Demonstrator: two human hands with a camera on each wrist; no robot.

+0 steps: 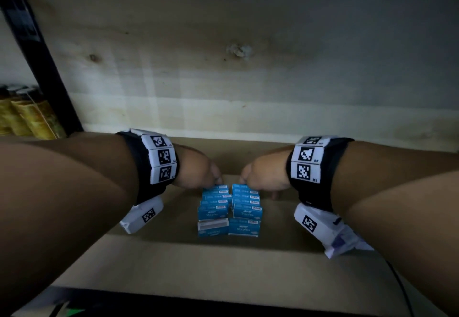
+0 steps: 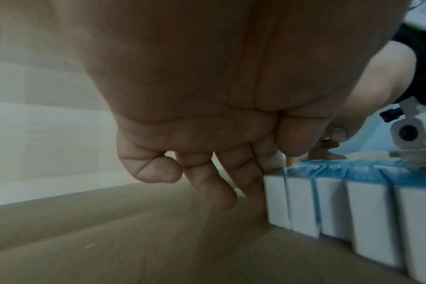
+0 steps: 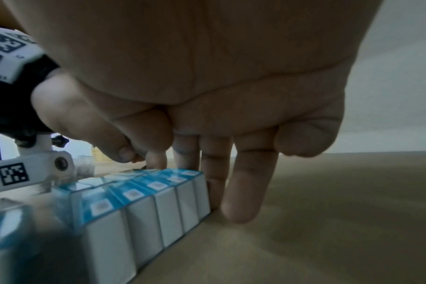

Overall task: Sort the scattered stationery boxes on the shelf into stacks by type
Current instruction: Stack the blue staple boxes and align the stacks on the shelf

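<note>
Right now two rows of blue staple boxes [image 1: 229, 208] stand side by side on the brown shelf [image 1: 173, 262], about midway between its left and right edges. Both hands reach to the rows' far end: left hand [image 1: 198, 171] and right hand [image 1: 265, 176], fingers extended downward against the rearmost boxes, clasping nothing.

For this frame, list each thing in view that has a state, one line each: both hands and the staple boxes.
left hand: fingers fairly straight, pressed against the far end of the left row, gripping nothing.
right hand: fingers straight, against the far end of the right row.
staple boxes: closed, packed in two side-by-side rows on the shelf.
front-left box: turned differently from the others, pale face up.
</note>
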